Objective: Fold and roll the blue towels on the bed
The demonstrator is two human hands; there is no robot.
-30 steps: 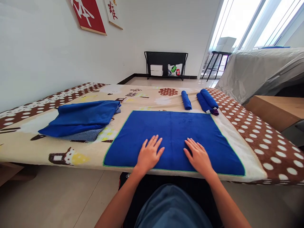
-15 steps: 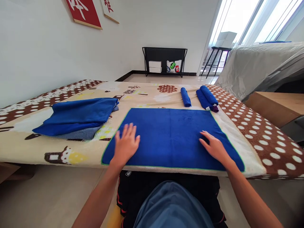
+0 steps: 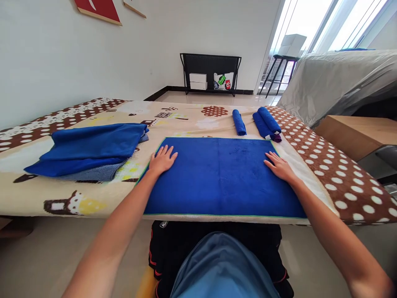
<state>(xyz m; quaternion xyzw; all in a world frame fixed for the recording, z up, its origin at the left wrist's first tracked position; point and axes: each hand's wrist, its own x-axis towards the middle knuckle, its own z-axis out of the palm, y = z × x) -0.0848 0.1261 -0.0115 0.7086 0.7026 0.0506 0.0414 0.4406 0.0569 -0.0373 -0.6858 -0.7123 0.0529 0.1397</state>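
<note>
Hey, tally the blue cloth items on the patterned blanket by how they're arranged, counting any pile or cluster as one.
Spread towel: 1
Loose pile: 1
Lone roll: 1
Cluster of rolls, with some purple: 1
Total: 4

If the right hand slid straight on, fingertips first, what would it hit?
Beyond the flat blue cloth, the right hand would probably meet the single blue roll first, though depth is hard to judge.
</note>
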